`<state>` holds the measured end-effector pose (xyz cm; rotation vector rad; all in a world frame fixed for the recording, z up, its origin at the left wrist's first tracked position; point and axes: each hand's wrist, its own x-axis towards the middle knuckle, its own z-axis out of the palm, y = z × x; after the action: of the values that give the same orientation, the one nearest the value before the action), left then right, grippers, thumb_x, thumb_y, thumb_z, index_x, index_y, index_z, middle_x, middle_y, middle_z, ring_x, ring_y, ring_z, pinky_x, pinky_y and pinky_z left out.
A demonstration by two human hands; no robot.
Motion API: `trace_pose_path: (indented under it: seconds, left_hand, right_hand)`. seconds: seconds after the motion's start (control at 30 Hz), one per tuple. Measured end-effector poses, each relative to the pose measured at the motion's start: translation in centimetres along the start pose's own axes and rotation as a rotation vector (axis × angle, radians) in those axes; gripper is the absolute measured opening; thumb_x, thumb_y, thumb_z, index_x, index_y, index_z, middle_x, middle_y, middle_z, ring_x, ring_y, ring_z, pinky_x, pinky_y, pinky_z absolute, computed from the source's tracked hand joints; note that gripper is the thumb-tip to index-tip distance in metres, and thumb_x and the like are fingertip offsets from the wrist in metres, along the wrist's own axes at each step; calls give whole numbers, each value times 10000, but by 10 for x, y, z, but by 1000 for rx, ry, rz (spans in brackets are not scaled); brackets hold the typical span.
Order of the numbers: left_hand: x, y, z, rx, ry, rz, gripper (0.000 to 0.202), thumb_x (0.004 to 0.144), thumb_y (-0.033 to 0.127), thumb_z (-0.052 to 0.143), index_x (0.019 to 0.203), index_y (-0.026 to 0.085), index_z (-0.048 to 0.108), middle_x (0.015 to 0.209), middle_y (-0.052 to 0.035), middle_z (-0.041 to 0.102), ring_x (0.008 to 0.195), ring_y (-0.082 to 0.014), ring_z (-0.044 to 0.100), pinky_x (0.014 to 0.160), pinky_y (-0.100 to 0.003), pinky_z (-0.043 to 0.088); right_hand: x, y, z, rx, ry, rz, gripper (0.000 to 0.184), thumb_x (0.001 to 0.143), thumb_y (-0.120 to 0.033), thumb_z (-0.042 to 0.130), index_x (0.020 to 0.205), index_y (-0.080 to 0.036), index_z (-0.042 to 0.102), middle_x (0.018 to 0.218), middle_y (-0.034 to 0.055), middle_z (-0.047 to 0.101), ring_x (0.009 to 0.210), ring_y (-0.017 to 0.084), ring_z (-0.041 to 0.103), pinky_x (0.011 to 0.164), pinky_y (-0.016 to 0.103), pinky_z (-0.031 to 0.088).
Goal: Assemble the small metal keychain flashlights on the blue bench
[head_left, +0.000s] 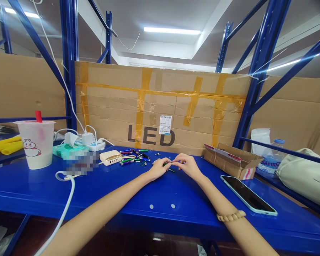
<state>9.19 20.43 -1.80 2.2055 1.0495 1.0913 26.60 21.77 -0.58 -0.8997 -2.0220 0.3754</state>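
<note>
My left hand (159,169) and my right hand (186,165) meet over the middle of the blue shelf, fingertips close together. Between the left fingers shows a small dark green pen part (165,164). The right thumb and finger pinch at its end; whatever they hold is too small to make out. Just below the fingers lies another dark green pen piece (171,170). To the left of my left hand spreads a loose pile of pens (134,157) in green, blue, red and black. A few small metal-looking bits (157,154) lie behind the hands.
A cream power bank (110,158), a teal pack (70,151), white chargers (88,138) and a drink cup (37,145) stand left. A white cable (70,193) hangs over the front edge. Right are an open cardboard box (229,161) and a phone (248,195). Cardboard (117,106) walls the back.
</note>
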Motion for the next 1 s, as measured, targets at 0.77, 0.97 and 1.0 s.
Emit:
trace_pose_path:
  seconds: [0.77, 0.97, 1.0]
  left_hand:
    - [-13, 12, -4, 335, 26, 206, 132, 897, 181, 337, 962, 174, 451, 1004, -42, 573, 898, -168, 527, 803, -283, 357]
    - [-13, 9, -5, 355, -11, 219, 127, 888, 177, 349, 949, 180, 461, 932, -30, 581, 849, -169, 536, 764, -268, 381]
    - [-12, 9, -5, 343, -6, 218, 126, 887, 175, 351, 946, 181, 462, 930, -28, 581, 850, -167, 537, 762, -263, 383]
  right_hand:
    - [-1, -14, -4, 207, -20, 173, 421, 594, -490, 660, 710, -86, 650, 700, 58, 555, 431, 72, 479, 305, 155, 317]
    - [-3, -13, -9, -18, -123, 26, 354, 726, -461, 576, 712, -111, 628, 743, 51, 545, 491, 77, 515, 383, 162, 387]
    - [-3, -14, -11, -70, -151, -20, 332, 767, -433, 539, 710, -116, 622, 742, 45, 543, 492, 68, 512, 410, 159, 389]
